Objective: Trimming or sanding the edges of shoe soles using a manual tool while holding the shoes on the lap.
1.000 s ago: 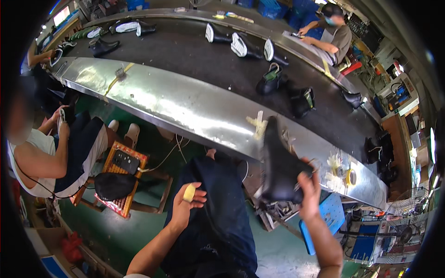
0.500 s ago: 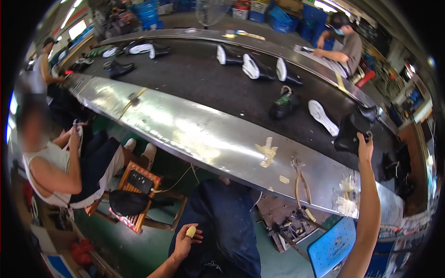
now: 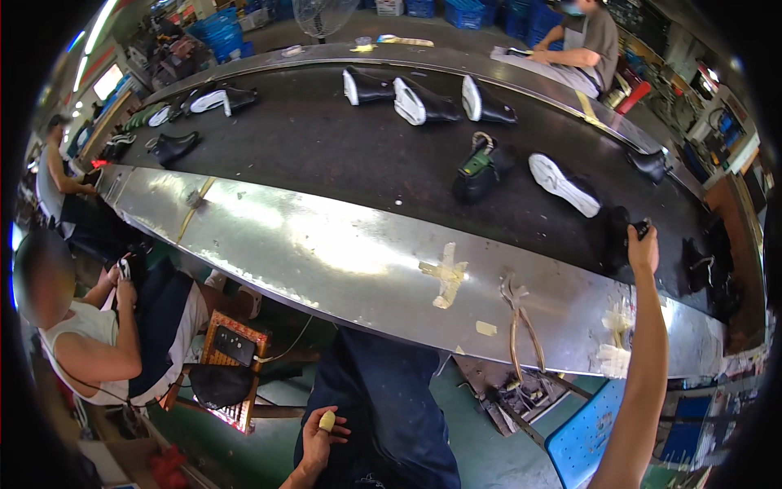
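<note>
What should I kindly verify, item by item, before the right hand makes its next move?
1. Right hand gripping the black boot: ok.
2. Boot resting squarely on the dark surface: cannot tell, its underside is hidden.
3. Left hand free of footwear: ok.
4. Pincers apart from both hands: ok, they lie on the metal ledge.
5. Nearest white-soled shoe standing upright: not ok, its sole is exposed.

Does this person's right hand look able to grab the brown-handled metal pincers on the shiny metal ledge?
Probably not right away: the right hand seems busy gripping a black ankle boot. Otherwise the way looks free, since nothing covers the pincers.
</note>
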A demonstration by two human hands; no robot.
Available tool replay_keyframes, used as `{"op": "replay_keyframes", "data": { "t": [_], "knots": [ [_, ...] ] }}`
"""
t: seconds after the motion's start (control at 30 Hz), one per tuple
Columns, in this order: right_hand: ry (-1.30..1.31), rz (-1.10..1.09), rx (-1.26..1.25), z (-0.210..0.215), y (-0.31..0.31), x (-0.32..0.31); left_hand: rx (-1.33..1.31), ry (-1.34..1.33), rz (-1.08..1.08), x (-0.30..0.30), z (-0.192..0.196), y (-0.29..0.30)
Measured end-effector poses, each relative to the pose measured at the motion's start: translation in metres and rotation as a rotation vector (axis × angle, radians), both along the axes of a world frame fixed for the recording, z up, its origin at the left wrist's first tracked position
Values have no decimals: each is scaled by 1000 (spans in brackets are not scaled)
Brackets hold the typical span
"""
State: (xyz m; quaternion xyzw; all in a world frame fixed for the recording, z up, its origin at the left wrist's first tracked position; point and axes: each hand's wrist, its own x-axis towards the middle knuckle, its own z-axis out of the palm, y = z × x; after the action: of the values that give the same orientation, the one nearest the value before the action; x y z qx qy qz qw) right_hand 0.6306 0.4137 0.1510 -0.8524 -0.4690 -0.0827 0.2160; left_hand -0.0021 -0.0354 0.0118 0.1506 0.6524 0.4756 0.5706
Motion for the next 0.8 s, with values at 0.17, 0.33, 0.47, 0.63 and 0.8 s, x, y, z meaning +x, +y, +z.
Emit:
{"op": "replay_keyframes", "data": {
  "t": [0.17,0.33,0.47,0.63,0.8],
  "knots": [
    [-145,-144,-53,6,13,-16,-1,66,-59,3,0,1],
    [-793,267,234,-2,41,-53,-3,28,-53,6,2,-4],
    [-517,426,149,-54,88,-77,-39,32,-78,13,8,-2],
    [-247,370,176,-133,117,-32,-30,7,-56,15,3,2],
    [102,22,307,-103,99,-36,-23,72,-85,11,4,-6]
  ]
}}
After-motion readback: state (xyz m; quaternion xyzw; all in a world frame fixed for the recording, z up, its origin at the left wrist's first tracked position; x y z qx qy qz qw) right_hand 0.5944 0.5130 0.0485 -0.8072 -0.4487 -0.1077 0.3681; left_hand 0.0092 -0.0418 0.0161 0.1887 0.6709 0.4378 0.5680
